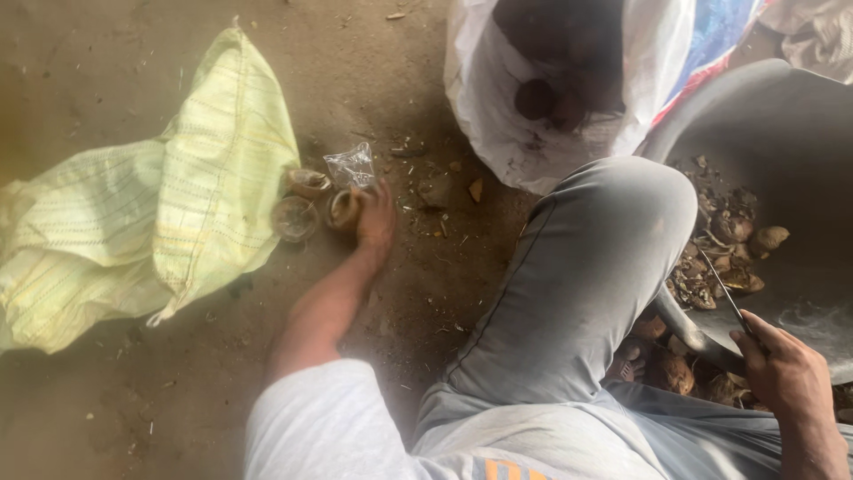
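We are reaching our left hand (373, 218) to mid-frame, fingers closing on a brown shell (343, 210) lying on the dirt floor (107, 80) beside the yellow sack (191, 200). Our right hand (782, 369), lower right, is gripping a thin knife (724, 293) over the metal basin (782, 133), keeping the blade clear.

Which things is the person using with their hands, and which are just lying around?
Being used:
- left hand on a round brown shell
- right hand holding a thin blade
- metal basin of shell pieces

Lying around:
- yellow sack
- white sack
- clear plastic wrapper
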